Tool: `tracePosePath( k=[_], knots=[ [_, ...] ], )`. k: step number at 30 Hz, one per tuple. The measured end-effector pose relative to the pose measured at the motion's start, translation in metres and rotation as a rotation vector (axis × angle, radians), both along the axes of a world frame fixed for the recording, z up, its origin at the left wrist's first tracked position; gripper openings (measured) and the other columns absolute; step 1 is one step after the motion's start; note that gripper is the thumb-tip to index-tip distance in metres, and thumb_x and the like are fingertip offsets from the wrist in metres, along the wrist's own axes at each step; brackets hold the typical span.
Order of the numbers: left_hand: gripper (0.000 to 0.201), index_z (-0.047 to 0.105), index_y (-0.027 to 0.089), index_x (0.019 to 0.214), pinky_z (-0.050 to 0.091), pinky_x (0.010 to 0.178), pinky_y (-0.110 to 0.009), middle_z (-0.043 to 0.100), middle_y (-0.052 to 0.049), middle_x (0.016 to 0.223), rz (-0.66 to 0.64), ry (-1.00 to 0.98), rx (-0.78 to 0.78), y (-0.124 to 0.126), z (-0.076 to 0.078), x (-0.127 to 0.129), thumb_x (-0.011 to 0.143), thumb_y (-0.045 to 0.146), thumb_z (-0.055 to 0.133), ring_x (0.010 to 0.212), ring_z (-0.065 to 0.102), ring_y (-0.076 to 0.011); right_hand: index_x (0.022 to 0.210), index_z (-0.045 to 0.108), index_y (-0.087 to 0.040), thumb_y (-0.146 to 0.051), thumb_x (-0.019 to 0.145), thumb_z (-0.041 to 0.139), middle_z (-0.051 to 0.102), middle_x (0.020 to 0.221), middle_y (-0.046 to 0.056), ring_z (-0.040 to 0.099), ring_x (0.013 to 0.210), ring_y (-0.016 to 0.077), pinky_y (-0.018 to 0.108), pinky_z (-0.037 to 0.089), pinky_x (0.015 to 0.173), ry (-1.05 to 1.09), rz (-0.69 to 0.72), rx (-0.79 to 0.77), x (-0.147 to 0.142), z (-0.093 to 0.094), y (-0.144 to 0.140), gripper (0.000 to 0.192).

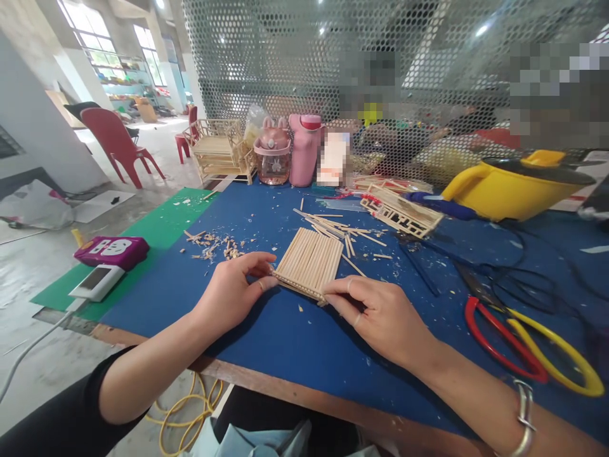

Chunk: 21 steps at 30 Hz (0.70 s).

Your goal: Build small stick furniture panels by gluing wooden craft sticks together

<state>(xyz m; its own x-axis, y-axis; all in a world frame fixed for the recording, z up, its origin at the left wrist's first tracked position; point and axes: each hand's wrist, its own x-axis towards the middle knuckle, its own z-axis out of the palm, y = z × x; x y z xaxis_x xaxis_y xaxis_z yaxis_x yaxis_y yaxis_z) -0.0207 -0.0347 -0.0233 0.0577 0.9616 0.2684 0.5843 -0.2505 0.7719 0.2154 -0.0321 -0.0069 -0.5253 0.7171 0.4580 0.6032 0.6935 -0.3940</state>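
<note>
Pinching the near-left corner of a flat panel of glued wooden sticks, the left hand steadies it while the right hand clamps its near-right corner (panel looks assembled; loose sticks lie just beyond).

A flat panel of pale wooden sticks, laid side by side and joined into a rough rectangle, lies on the blue mat at the centre, its long sticks running toward one o'clock. Its near edge, at six o'clock, looks slightly raised.
</note>
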Motion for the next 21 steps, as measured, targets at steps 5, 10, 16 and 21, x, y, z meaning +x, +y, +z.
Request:
tracePosePath(
  k=[5, 10, 16, 21],
  knots=[
    [0.013, 0.07, 0.021, 0.089, 0.05, 0.069, -0.023, 0.071, 0.0, 0.082, -0.058, 0.102, 0.145, 0.0, -0.001, -0.001, 0.079, 0.026, 0.064, 0.075, 0.065, -0.0126, 0.087, 0.066, -0.023, -0.02, 0.086, 0.055, 0.072, 0.085, -0.002, 0.065, 0.076, 0.0108, 0.022, 0.048, 0.072, -0.009, 0.01, -0.031, 0.001, 0.0, 0.001, 0.012],
    [0.012, 0.072, 0.02, 0.087, 0.051, 0.069, -0.022, 0.072, -0.002, 0.083, -0.132, 0.152, 0.253, 0.002, -0.002, 0.0, 0.082, 0.024, 0.061, 0.074, 0.065, -0.0122, 0.104, 0.055, -0.023, -0.023, 0.077, 0.063, 0.067, 0.077, -0.004, 0.06, 0.063, 0.01, 0.022, 0.048, 0.061, 0.001, -0.058, -0.225, 0.001, 0.001, -0.003, 0.028],
    [0.012, 0.073, 0.02, 0.085, 0.052, 0.068, -0.022, 0.072, -0.002, 0.081, -0.095, 0.195, 0.244, -0.004, 0.003, 0.005, 0.081, 0.022, 0.061, 0.072, 0.066, -0.013, 0.103, 0.052, -0.023, -0.019, 0.077, 0.061, 0.064, 0.076, -0.003, 0.058, 0.064, 0.0108, 0.023, 0.044, 0.059, -0.064, -0.062, -0.322, 0.004, 0.004, 0.001, 0.028],
    [0.015, 0.073, 0.022, 0.087, 0.051, 0.062, -0.021, 0.071, -0.002, 0.081, -0.083, 0.233, 0.224, -0.021, 0.001, 0.018, 0.083, 0.022, 0.058, 0.069, 0.066, -0.0123, 0.097, 0.053, -0.021, -0.011, 0.078, 0.055, 0.063, 0.078, -0.002, 0.058, 0.067, 0.0112, 0.023, 0.043, 0.062, -0.082, -0.002, -0.264, 0.017, 0.011, 0.015, 0.022]
  ],
)
